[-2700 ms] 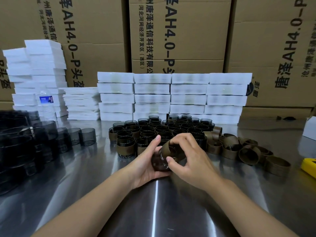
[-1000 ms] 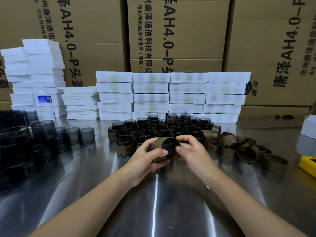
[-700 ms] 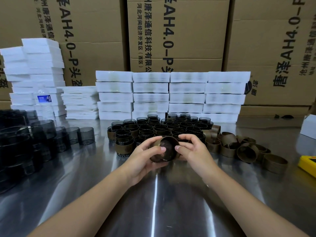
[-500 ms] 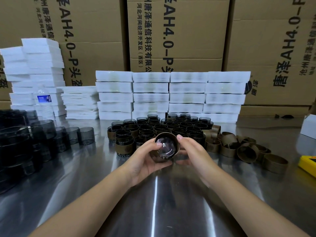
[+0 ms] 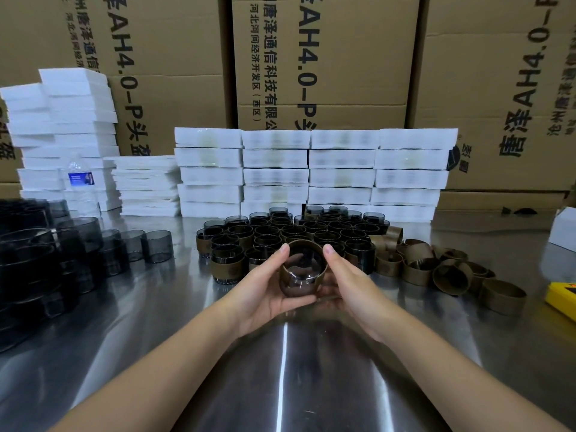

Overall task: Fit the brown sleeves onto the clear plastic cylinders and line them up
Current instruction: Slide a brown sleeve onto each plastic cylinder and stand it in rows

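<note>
A smoky clear cylinder (image 5: 301, 280) wearing a brown sleeve (image 5: 304, 244) around its upper part sits between both hands, just above the steel table. My left hand (image 5: 265, 283) cups its left side with the thumb on the rim. My right hand (image 5: 349, 282) cups the right side the same way. Behind them stands a block of sleeved cylinders (image 5: 293, 233) in rows. Loose brown sleeves (image 5: 436, 266) lie heaped to the right. Bare cylinders (image 5: 156, 246) stand at the left.
Stacks of bare cylinders (image 5: 28, 260) crowd the left edge. White foam blocks (image 5: 311, 173) and a water bottle (image 5: 79, 185) line the back, before cardboard boxes (image 5: 327, 57). A yellow object (image 5: 562, 299) and a white box (image 5: 564, 229) sit at the right edge.
The cylinder has been turned from lying sideways to mouth-up between my hands, and the brown sleeve now sits around it. Both hands shifted to cup its sides.
</note>
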`<state>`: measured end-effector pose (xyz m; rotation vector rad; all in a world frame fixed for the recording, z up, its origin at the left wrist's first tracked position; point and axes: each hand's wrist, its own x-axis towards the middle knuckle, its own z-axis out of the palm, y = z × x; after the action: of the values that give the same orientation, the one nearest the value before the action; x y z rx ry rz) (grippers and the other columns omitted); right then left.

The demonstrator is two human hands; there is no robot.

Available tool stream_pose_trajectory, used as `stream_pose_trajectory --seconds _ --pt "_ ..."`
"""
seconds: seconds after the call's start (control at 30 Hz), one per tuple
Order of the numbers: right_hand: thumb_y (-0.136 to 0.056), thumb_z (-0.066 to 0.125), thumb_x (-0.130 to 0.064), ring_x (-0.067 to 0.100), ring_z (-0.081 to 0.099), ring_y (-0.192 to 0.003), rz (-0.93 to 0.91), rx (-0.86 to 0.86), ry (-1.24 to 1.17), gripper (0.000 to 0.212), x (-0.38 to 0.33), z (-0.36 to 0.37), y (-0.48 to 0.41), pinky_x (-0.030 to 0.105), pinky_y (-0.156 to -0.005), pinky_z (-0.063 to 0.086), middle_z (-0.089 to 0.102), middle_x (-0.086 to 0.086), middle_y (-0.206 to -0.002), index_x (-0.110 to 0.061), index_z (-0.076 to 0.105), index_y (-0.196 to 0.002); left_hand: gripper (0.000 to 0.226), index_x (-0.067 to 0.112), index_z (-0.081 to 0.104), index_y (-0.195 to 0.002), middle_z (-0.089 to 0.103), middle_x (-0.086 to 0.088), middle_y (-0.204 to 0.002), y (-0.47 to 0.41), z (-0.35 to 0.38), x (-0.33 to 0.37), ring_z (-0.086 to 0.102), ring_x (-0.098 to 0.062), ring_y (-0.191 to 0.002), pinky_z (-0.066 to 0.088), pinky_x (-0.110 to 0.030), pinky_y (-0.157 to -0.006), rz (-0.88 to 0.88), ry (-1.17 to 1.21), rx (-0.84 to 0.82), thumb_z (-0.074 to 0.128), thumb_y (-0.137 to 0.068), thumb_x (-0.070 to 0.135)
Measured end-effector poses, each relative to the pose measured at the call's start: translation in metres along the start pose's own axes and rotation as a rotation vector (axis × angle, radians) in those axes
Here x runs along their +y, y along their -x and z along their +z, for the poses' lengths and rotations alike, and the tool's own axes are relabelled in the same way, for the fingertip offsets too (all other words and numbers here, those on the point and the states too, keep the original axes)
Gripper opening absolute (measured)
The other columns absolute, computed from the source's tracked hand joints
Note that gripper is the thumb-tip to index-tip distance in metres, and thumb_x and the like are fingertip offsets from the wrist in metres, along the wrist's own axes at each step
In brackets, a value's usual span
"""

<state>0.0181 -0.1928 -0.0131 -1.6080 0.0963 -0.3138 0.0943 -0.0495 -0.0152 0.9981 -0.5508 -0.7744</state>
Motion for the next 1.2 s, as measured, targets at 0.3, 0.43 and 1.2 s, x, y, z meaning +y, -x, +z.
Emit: stream_pose_trajectory --seconds 0.3,0.43,1.2 --pt "-0.098 0.034 -0.049 0.014 0.057 -0.058 -0.040 0.113 -0.041 0.044 0.002 0.007 -0.003 0.024 -0.051 0.046 0.069 0.009 -0.084 -0.014 0.060 -0.107 0.053 0.005 0.065 -0.113 0.070 -0.016 -0.114 -0.004 -0.002 -0.001 0.070 -0.026 -0.101 0.059 -0.030 -0.071 0.050 0.019 -0.026 0.062 -0.075 0.043" --pt "-0.099 0.035 -0.045 0.008 0.062 -0.057 -0.032 0.101 -0.082 0.040 0.001 0.007 -0.003 0.022 -0.050 0.047 0.073 0.003 -0.082 -0.018 0.065 -0.101 0.054 0.006 0.062 -0.116 0.071 -0.015 -0.111 -0.006 -0.003 -0.003 0.071 -0.026 -0.097 0.059 -0.030 -0.069 0.055 0.058 -0.027 0.061 -0.074 0.040" --pt "-0.093 0.055 -0.035 0.004 0.044 -0.047 -0.086 0.085 -0.093 0.017 -0.007 -0.005 0.000 0.018 -0.043 0.032 0.060 -0.010 -0.070 -0.032 0.067 -0.105 0.059 0.024 0.054 -0.132 0.068 -0.008 -0.120 -0.005 -0.004 0.002 0.071 -0.024 -0.096 0.059 -0.032 -0.069 0.159 0.004 0.067 0.065 -0.075 0.034"
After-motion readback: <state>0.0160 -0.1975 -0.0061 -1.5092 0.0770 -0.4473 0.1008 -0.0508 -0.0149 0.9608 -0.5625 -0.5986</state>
